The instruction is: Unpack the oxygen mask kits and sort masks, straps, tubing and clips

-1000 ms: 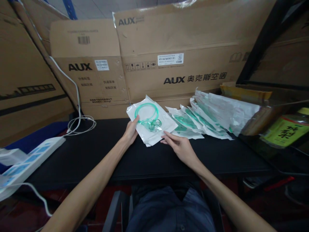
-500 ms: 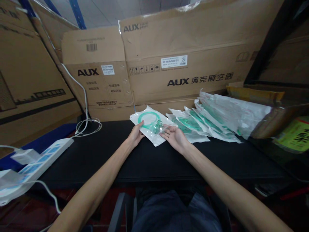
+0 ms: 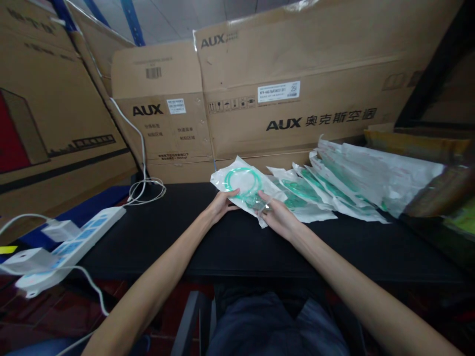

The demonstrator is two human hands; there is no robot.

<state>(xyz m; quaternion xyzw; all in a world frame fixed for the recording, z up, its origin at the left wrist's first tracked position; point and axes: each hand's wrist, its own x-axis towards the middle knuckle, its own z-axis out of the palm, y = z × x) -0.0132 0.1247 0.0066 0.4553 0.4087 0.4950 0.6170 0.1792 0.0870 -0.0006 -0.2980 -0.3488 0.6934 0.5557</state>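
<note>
Pouch (image 3: 245, 184), near edges gripped by left hand (image 3: 221, 204) and right hand (image 3: 277, 214), has tabletop (image 3: 156, 225) stretching leftward.

— Which items stood at the rear?
— Cardboard panels (image 3: 245, 64) marked "AUX" stood behind the black tabletop (image 3: 148, 230).
— And on the left?
— A white power strip (image 3: 80, 241) carried two white plugs (image 3: 63, 231); a white cable (image 3: 143, 163) lay coiled just beyond its far end.

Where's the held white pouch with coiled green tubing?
Head view, centre: the pouch is held by left hand and right hand, left of similar white pouches.
</note>
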